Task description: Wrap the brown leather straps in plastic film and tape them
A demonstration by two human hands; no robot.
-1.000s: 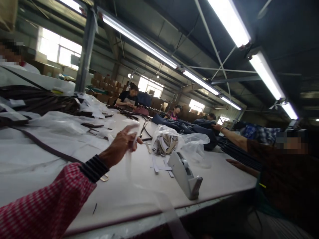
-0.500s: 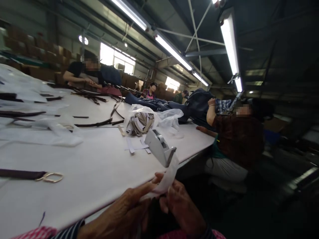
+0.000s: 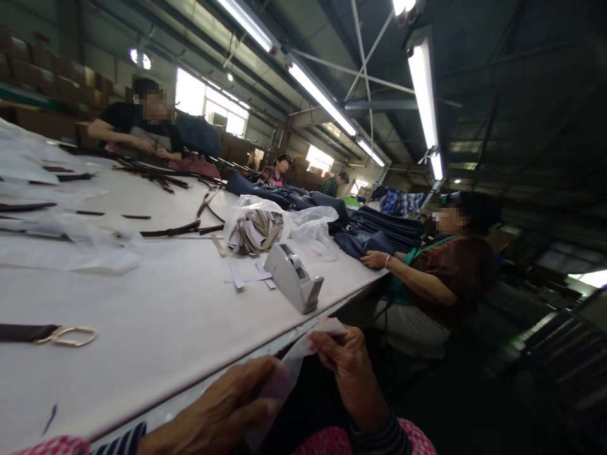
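Note:
A thin, whitish, see-through strip stretches between my hands below the table's front edge. My left hand is closed on its lower left part, thumb on top. The upper right end sits pinched between thumb and fingers of my right hand. Just beyond my hands, a grey tape dispenser stands on the white table, apart from them. Whether the strip is paper or plastic I cannot tell.
A clear bag of beige strips lies behind the dispenser, with white paper strips nearby. At left are a dark strap with a metal ring and plastic-wrapped straps. A co-worker at right handles dark blue goods; other people work farther back.
The strip has come down and away from the dispenser's front end, and my hands are farther apart along it. The co-worker at right has lowered the dark blue item onto the table.

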